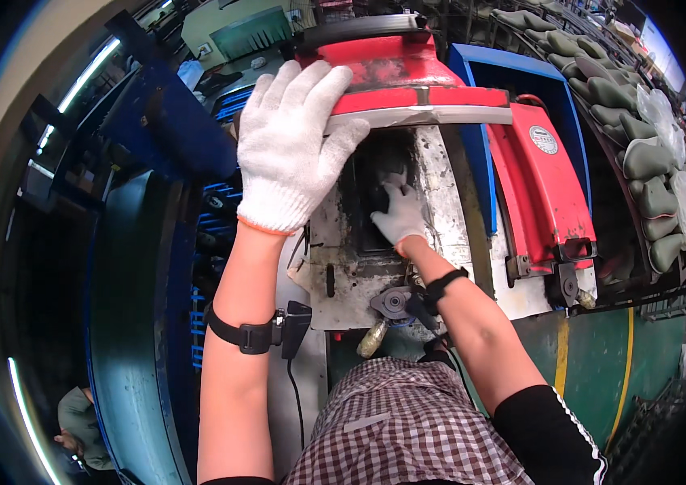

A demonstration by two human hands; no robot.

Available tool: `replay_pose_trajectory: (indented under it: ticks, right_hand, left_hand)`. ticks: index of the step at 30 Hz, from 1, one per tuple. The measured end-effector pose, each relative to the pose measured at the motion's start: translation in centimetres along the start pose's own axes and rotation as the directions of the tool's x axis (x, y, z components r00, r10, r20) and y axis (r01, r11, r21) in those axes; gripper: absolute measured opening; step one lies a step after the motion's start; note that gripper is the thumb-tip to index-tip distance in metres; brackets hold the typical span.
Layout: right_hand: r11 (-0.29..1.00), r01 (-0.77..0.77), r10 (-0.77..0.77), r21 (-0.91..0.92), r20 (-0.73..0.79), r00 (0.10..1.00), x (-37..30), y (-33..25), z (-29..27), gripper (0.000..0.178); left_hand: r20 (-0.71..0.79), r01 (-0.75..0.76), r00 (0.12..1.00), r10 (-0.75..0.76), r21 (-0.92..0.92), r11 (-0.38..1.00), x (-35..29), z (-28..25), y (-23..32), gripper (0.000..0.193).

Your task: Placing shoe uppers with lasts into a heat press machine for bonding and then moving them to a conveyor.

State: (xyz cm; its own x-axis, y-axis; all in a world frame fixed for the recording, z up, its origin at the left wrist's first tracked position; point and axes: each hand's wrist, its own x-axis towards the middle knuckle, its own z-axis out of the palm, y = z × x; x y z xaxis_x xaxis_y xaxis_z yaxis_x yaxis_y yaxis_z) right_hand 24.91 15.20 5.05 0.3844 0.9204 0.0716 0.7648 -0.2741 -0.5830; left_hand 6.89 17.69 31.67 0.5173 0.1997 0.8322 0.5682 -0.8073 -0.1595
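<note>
My left hand (pixel 290 141), in a white knit glove, lies open with outstretched fingers against the grey front edge of a raised red machine lid (pixel 432 97). Below the lid, my right hand (pixel 403 214), also white-gloved, reaches into a dark rectangular recess (pixel 371 239) in a worn metal plate (pixel 448 226). Its thumb stands apart, with the fingers touching or close to the dark surface. Shadow obscures the fingertips, and I see no object in this hand. A round grey fitting with a handle (pixel 394 302) sits at the plate's near edge.
To the right stands a second red machine lid (pixel 541 178), lowered, beside a blue housing (pixel 496 77). Racks farther right hold several grey-green shoe-shaped pieces (pixel 648 160). A long blue-edged conveyor (pixel 124 323) runs along the left. Another person (pixel 84 428) is at the lower left.
</note>
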Motion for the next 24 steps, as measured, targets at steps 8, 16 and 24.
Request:
replay_pose_trajectory:
  ticks: [8, 16, 24]
  right_hand:
    - [-0.313, -0.526, -0.04, 0.791, 0.542, 0.839, -9.7, 3.9, -7.9, 0.048]
    - [-0.672, -0.671, -0.414, 0.312, 0.594, 0.69, -17.1, 1.4, -9.3, 0.063]
    - [-0.733, -0.678, -0.498, 0.045, 0.644, 0.58, -18.9, -0.7, -8.9, 0.066]
  left_hand:
    - [-0.073, 0.31, 0.912, -0.405, -0.523, 0.794, -9.3, -2.4, 3.8, 0.051]
    - [0.85, 0.426, -0.24, -0.468, -0.341, -0.838, -22.9, 1.9, 12.1, 0.048]
    - [0.897, 0.364, 0.047, -0.44, -0.426, -0.829, -21.0, -1.2, 13.7, 0.035]
